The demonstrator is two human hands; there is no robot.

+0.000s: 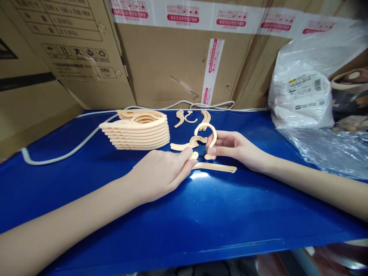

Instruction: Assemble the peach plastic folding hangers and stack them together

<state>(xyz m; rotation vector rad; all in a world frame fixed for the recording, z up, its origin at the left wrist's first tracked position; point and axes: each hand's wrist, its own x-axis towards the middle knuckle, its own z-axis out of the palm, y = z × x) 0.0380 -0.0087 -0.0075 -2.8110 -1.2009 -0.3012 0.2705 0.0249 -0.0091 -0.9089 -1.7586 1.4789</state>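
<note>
My left hand [161, 170] pinches a cream plastic hanger arm [195, 155]; only its rounded, holed end shows past the thumb. In the fingers of my right hand [234, 147] is a curved cream hanger hook [215, 134], held upright with its flat base down, slightly apart from that end. A straight cream strip [218, 166] reaches right from under my left fingertips; whether it joins the held arm I cannot tell. Just behind both hands lies a loose curved hanger piece [181, 146]. Left of them stands a neat stack of cream folded hangers [138, 134].
More loose hanger parts [204, 119] and another hook [190, 117] lie farther back on the blue tabletop [230, 214]. A white cable [83, 145] curves along the left and back. Cardboard boxes [178, 65] wall the rear. Clear plastic bags [301, 92] sit at right.
</note>
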